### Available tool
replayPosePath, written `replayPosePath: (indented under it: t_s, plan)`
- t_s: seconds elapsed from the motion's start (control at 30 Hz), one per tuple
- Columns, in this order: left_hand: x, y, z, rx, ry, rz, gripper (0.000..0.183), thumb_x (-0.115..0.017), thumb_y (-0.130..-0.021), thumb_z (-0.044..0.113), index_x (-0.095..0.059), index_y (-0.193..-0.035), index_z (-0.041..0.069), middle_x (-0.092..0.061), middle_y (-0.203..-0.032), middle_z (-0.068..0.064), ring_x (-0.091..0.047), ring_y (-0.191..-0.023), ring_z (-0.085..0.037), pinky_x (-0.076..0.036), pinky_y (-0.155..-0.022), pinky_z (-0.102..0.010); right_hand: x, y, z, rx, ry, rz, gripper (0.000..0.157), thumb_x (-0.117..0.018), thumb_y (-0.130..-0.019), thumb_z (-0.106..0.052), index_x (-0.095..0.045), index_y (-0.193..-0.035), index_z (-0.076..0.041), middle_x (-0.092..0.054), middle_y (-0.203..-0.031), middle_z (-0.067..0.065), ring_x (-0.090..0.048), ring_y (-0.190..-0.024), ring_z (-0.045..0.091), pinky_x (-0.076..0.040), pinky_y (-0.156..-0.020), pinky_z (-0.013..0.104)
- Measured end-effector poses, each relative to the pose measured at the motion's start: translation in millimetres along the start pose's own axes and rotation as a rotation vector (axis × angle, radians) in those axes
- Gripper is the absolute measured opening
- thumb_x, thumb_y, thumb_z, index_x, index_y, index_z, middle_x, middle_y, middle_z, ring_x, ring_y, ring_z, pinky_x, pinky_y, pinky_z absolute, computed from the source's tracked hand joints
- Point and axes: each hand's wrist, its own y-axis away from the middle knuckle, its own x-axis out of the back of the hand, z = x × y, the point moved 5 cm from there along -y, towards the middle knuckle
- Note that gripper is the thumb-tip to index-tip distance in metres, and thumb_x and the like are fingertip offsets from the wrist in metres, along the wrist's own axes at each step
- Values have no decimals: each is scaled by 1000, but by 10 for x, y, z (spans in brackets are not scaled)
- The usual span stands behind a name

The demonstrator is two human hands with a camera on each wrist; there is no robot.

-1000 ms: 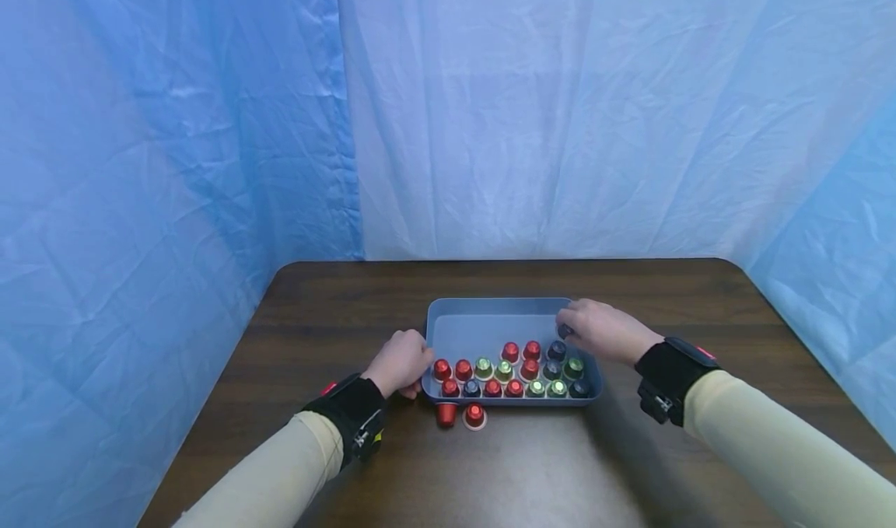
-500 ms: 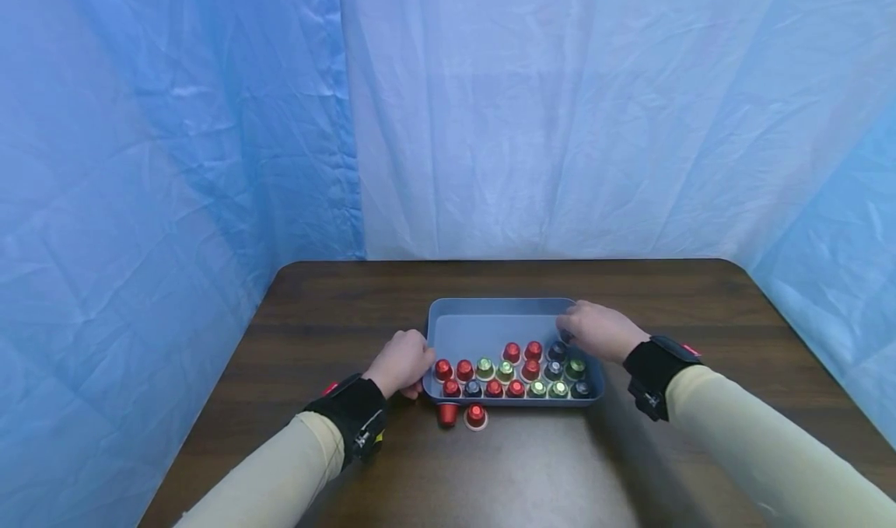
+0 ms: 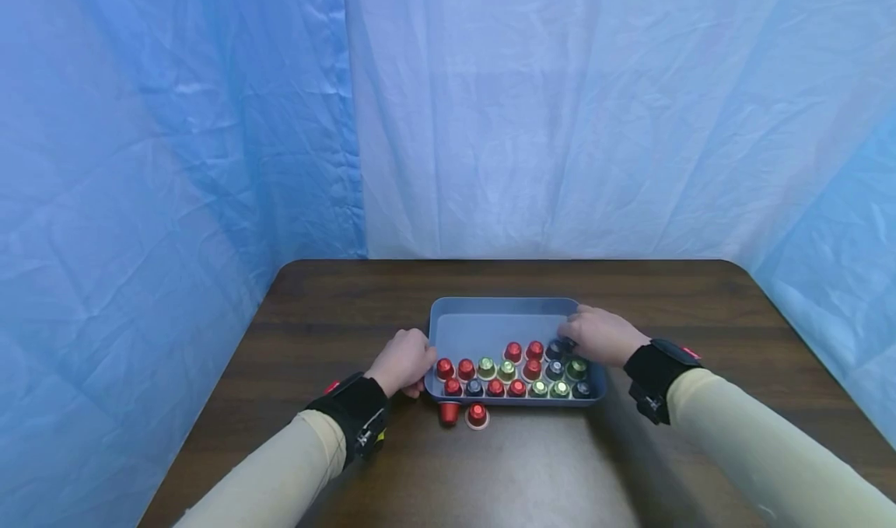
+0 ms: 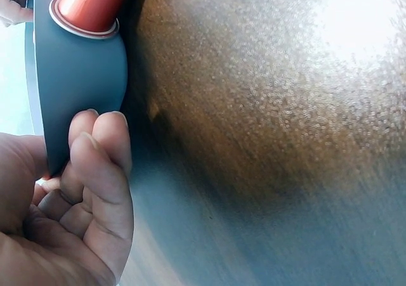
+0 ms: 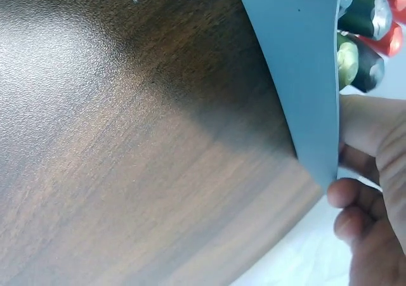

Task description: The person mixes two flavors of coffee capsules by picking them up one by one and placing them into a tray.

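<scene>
A blue-grey tray on the table holds rows of red, green and dark coffee capsules, mostly in its front half. My left hand grips the tray's left end; in the left wrist view its curled fingers lie against the outer wall. Inside the tray's right end, my right hand holds a dark coffee capsule, mostly hidden by the fingers, beside another dark capsule. In the right wrist view, some fingertips of that hand lie at the tray's rim.
Just in front of the tray, a red capsule lies against its wall, with an upright red capsule beside it. The dark wooden table reaches back to light-blue curtains, which also hang at both sides.
My right hand has lowered the dark capsule from above the tray's right end down among the others and moved slightly nearer. The left hand keeps its grip on the tray.
</scene>
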Motion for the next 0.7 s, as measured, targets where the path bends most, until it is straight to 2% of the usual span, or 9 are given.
replayPosePath:
  t_s: [0.17,0.3,0.43,0.7]
  plan:
    - [-1,0,-1,-2,-3,2,30,-60,-102,16,-65,-75,5,-60,-63,-11,-64,-50,-21,-54,-49,-27,49,56,5,-48,-58,-14,24,-82,-86,-13,-75,-109,-12,-74,-99,4,-62,-89,22,-56,-83,43]
    - [-6,-9,-8,-1,-12,9,30,-60,-102,17,-65,-75,5,-60,-63,-11,-64,-50,-21,-54,-49,-27,123,99,7,-86,-60,30,36,-79,-88,-15,-72,-122,-10,-74,-111,8,-61,-93,23,-55,-81,43]
    - [-13,-23,-22,-1,-22,15,30,-60,-102,17,-65,-75,5,-60,-63,-11,-64,-49,-21,-54,-48,-27,225,108,-53,-67,-43,84,44,-79,-88,-18,-69,-130,-9,-71,-119,10,-63,-101,26,-57,-86,44]
    - [-15,-22,-15,3,-21,9,31,-60,-102,16,-65,-74,4,-60,-62,-11,-64,-49,-21,-54,-49,-27,406,88,-291,-55,-82,92,52,-81,-88,-26,-65,-136,-14,-66,-126,8,-63,-115,28,-58,-89,45]
